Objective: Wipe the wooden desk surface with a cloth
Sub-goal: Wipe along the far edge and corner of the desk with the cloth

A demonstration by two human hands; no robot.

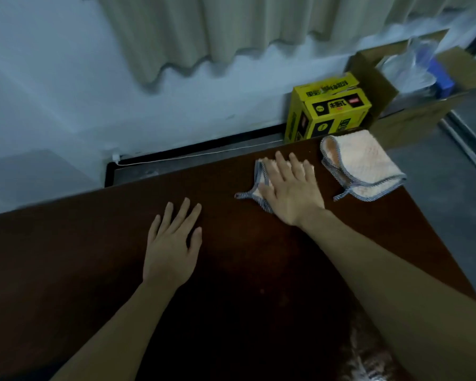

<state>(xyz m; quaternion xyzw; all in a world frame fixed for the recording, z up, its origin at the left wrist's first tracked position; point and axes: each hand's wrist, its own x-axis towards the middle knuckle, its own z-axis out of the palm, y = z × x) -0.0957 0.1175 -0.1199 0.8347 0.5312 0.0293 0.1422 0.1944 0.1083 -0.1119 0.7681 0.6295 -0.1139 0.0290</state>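
On the desk [94,257] — right hand [289,193] flat, pressing cloth [261,171]; left hand [171,243] flat

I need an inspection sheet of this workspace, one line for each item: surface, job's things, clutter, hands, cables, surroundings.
Surface: dark wooden desk, glossy, with a reflection at the near edge.
Job's things: cloth lies flat on the desk under the right hand; second cloth, folded, lies near the far right corner.
Clutter: nothing seen on the desk besides the cloths.
Hands: right hand presses flat on the cloth; left hand rests flat on bare wood.
Cables: white cable runs along the floor by the wall.
Surroundings: yellow box and open cardboard box behind the desk; curtain above.
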